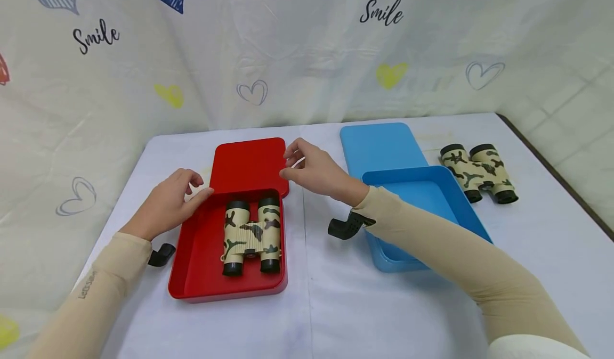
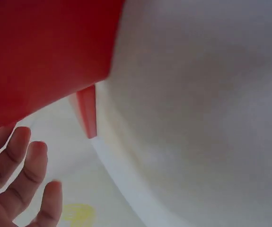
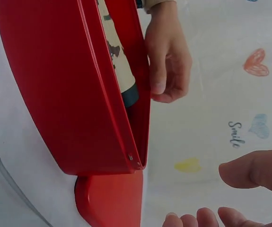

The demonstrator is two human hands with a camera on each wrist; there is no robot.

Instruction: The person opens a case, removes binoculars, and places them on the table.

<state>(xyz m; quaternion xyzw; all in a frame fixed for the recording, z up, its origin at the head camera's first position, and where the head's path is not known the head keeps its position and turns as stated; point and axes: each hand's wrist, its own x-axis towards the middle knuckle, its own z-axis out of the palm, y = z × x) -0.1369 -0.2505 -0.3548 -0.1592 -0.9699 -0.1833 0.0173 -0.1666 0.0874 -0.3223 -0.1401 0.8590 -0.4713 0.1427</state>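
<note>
A pair of camouflage binoculars [image 1: 251, 237] lies inside the red box [image 1: 192, 266], toward its right side. Behind the box, its red lid [image 1: 247, 164] is folded back flat on the table. My left hand [image 1: 165, 202] hovers by the box's far left corner, thumb tip close to the rim and fingers loosely bent. At the lid's right edge is my right hand [image 1: 314, 168], its fingers relaxed with a gap between them and the thumb. Neither hand holds anything. In the right wrist view, the binoculars [image 3: 119, 61] show partly above the box wall.
To the right stands a blue box [image 1: 422, 191] with its blue lid [image 1: 379, 148] laid back behind it; my right forearm crosses over it. A second pair of camouflage binoculars [image 1: 477, 172] lies on the white table near its right edge. A printed curtain [image 1: 307, 55] hangs behind.
</note>
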